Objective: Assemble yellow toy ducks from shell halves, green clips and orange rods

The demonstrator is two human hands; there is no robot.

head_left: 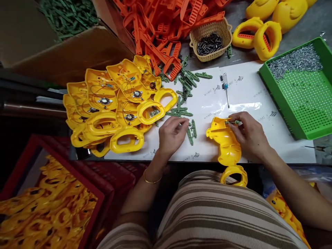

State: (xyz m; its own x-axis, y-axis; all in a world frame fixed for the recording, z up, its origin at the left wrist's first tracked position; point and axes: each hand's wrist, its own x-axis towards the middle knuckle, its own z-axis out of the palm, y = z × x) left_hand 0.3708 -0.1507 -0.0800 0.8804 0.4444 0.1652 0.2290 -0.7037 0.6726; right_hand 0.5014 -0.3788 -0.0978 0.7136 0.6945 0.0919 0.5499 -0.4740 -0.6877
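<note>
At the front edge of the desk (259, 103) my right hand (249, 134) pinches a small green piece (234, 122) onto the yellow shell (226, 143), which seems light and stiff and best held by its rim, while my left hand (172, 134) curls over the loose green pieces (192, 131), and I cannot tell if it grips one.

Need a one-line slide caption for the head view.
Right hand holds a green strip against a yellow shell; left hand rests among loose green strips.

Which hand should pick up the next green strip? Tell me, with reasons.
Left. The left hand lies beside the loose green strips, holding nothing visible. The right hand is pinching a green piece against the yellow shell.
</note>
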